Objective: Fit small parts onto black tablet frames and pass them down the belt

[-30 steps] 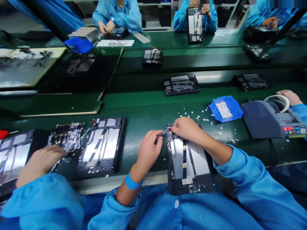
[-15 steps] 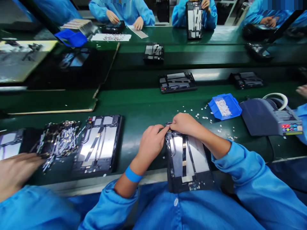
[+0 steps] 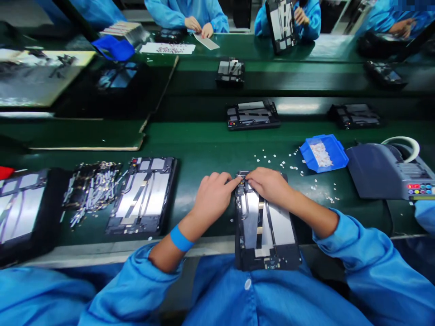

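An opened tablet chassis with silver plates and flat cables lies lengthwise in front of me, its near end over the table edge. My left hand rests at its top left corner, fingertips pressing on the frame. My right hand lies over the top edge, fingers bent down onto the same corner area. The two hands' fingertips meet there. Whether a small part sits under the fingers is hidden.
A second open chassis lies to the left beside a pile of small metal parts. A blue bin of white bits and a tape dispenser stand right. More chassis ride the belt; other workers sit across.
My left hand has moved right onto the chassis corner, meeting my right hand. The neighbour's hand at lower left has left the view, and the hand at the dispenser is gone.
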The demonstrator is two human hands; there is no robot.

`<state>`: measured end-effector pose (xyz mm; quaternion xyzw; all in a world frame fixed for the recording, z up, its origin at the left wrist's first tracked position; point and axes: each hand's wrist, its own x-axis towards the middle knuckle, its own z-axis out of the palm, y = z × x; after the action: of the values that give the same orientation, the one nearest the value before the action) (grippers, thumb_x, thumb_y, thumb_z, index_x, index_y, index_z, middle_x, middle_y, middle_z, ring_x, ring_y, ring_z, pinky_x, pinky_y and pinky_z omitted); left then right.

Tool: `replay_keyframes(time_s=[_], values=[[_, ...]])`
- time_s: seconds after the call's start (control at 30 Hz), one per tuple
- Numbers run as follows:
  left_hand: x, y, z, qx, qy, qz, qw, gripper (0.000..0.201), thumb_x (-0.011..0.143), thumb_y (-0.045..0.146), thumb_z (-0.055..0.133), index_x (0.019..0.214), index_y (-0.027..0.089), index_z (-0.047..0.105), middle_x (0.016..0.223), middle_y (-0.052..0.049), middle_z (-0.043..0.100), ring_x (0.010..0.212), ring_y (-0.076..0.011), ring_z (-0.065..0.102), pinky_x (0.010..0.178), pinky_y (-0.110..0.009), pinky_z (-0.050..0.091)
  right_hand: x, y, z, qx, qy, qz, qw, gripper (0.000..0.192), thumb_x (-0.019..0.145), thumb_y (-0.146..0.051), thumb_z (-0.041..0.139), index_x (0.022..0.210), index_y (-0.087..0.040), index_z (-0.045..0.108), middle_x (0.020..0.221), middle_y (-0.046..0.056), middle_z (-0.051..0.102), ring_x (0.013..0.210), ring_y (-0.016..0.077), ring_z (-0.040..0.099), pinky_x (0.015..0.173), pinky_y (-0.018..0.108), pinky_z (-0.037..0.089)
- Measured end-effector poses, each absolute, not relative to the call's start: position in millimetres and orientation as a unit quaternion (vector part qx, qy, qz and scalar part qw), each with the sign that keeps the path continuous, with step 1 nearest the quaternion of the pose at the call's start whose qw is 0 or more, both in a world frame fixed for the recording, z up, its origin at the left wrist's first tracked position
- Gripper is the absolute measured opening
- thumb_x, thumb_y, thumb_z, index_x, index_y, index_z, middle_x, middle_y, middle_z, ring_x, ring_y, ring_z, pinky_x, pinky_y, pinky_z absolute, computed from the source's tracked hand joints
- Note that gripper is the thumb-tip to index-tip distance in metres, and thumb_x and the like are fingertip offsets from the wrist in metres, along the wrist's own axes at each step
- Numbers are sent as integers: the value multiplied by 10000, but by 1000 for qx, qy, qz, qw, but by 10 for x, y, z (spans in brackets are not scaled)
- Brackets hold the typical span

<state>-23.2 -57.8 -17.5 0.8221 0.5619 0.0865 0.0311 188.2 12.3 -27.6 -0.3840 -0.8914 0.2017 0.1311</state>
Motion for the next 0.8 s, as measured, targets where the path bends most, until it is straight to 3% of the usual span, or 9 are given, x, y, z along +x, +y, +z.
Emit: replay_keyframes(time_s=[0.17,0.3,0.5,0.7,0.8], values=[[-377,-578,-328,749,603,245,120,399,966,106,450,1274,185,691,1162,-96,746,1069,-254,655,956,-413,511,1925,81,-417,-322,-931,118,126,359,1038,-165,530,1350,-244,687,981,64,662,865,187,583,796,287,437],[-334,-568,-326,740,612,234,148,355,960,135,467,1213,166,714,1149,-107,752,1082,-275,673,976,-438,527,1936,112,-382,-300,-944,99,98,349,1043,-197,540,1364,-234,671,961,62,638,826,189,556,745,290,428],[-292,-528,-233,698,637,241,220,316,990,213,479,1193,176,717,1165,-94,772,1069,-251,704,974,-400,556,2050,89,-356,-253,-955,113,108,378,1038,-148,521,1391,-227,632,1092,84,642,959,199,554,858,309,452],[-238,-499,-157,691,641,232,240,300,988,242,482,1169,206,718,1184,-77,769,1080,-247,698,980,-385,537,2014,48,-208,-236,-970,40,31,360,1046,-171,513,1388,-209,619,1055,102,611,894,213,528,764,324,446],[-187,-451,-111,676,652,218,264,297,975,251,490,1177,217,705,1074,-64,780,965,-234,708,883,-362,538,1962,60,-159,-220,-975,14,9,351,1049,-156,471,1370,-168,612,1061,121,624,904,234,543,727,334,454]])
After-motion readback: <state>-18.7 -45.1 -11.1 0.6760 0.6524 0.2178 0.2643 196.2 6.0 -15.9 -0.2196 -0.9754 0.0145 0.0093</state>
